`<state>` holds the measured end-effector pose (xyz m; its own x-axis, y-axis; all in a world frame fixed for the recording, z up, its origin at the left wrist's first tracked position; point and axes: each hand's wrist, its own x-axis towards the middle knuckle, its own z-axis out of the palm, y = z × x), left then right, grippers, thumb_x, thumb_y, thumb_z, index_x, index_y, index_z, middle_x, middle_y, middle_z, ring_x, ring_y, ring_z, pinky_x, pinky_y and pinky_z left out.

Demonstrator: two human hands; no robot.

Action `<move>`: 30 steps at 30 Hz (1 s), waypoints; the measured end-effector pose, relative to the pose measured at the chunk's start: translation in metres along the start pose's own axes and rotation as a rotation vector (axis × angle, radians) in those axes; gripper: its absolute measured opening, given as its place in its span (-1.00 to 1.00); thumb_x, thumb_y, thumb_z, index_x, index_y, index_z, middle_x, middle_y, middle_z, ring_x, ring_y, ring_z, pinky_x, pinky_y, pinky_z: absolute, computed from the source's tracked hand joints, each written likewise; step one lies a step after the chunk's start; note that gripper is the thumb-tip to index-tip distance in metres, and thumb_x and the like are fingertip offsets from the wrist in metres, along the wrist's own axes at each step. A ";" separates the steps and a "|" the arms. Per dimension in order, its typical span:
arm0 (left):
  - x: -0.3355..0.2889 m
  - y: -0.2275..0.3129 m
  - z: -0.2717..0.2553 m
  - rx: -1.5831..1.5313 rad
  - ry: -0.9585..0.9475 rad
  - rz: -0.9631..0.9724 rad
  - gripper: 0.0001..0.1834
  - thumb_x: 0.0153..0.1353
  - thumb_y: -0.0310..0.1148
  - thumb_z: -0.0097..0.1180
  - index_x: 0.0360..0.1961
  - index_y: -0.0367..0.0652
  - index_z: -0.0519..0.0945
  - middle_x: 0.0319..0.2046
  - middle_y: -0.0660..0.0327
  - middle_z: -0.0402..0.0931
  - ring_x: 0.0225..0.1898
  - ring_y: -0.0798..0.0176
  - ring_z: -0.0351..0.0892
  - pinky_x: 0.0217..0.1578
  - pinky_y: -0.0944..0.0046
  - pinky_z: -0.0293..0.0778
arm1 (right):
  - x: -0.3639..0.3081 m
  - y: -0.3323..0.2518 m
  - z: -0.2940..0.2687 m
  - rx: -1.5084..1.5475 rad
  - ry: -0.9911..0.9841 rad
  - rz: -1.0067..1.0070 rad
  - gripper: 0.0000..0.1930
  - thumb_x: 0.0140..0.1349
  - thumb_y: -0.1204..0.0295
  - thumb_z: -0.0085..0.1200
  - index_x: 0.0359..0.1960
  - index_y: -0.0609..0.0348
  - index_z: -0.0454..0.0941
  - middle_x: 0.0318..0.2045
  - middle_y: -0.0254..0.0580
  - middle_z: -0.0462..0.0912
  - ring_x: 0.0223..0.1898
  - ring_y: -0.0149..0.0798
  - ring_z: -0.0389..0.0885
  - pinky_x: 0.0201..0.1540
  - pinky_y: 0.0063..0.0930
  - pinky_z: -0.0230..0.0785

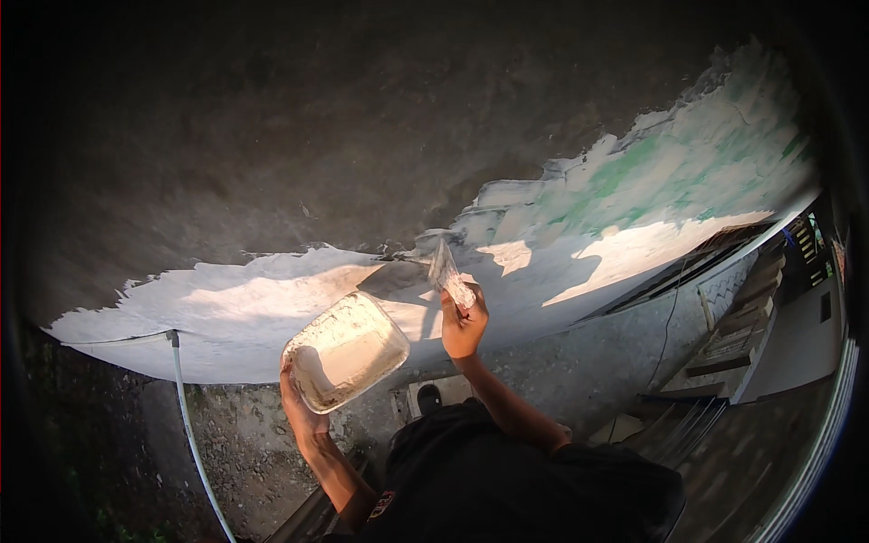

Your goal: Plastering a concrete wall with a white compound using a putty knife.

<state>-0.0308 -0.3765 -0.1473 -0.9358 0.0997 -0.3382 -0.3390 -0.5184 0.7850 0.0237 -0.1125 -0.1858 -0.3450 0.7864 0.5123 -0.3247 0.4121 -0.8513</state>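
Note:
My left hand [299, 405] grips the side of a shallow pale tub [364, 386] with rounded corners. Whitish wall putty [348, 355] coats its bottom and sides. To the right of it, my right hand [465, 328] is closed around the putty-smeared handle of a putty knife [443, 264]. The knife's blade points up to the wall [299, 172], at the border between bare dark grey surface and a white putty coat [244, 303]. Whether the blade touches the wall, I cannot tell. Shadows of my arms and the tools fall across the coat.
Greenish patches [625, 172] show through the coat at upper right. A pale pipe [188, 407] stands at left over rubble ground [244, 443]. My shoe [429, 398] rests on a light block below. Stacked boards [738, 339] and a thin hanging cable [672, 317] are on the right.

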 end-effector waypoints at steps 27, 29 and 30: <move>0.006 -0.007 0.027 0.036 -0.056 -0.049 -0.40 0.34 0.01 -0.06 0.24 -0.19 0.36 0.19 0.11 0.39 0.19 0.06 0.41 0.13 -0.01 0.39 | 0.037 0.001 -0.006 -0.239 0.160 -0.145 -0.81 0.31 0.49 0.08 -0.13 0.37 0.59 -0.21 -0.10 0.64 -0.25 -0.23 0.62 -0.17 -0.43 0.44; 0.007 -0.008 0.023 0.028 -0.060 -0.047 -0.40 0.34 0.01 -0.04 0.24 -0.18 0.37 0.19 0.11 0.39 0.18 0.06 0.41 0.13 -0.01 0.39 | 0.045 -0.005 -0.025 -0.116 0.168 0.035 -0.81 0.32 0.49 0.06 -0.13 0.40 0.54 -0.24 -0.07 0.64 -0.29 -0.26 0.60 -0.22 -0.42 0.42; 0.008 -0.008 0.018 0.028 -0.058 -0.053 -0.40 0.33 0.01 -0.04 0.24 -0.18 0.36 0.19 0.12 0.39 0.18 0.07 0.41 0.12 -0.01 0.39 | 0.048 -0.008 -0.038 -0.084 0.209 0.142 -0.81 0.32 0.51 0.05 -0.13 0.42 0.51 -0.27 -0.03 0.63 -0.33 -0.25 0.60 -0.26 -0.41 0.41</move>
<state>-0.0369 -0.3566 -0.1472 -0.9201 0.1757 -0.3500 -0.3902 -0.4872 0.7812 0.0427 -0.0604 -0.1583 -0.1895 0.9137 0.3596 -0.2085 0.3204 -0.9240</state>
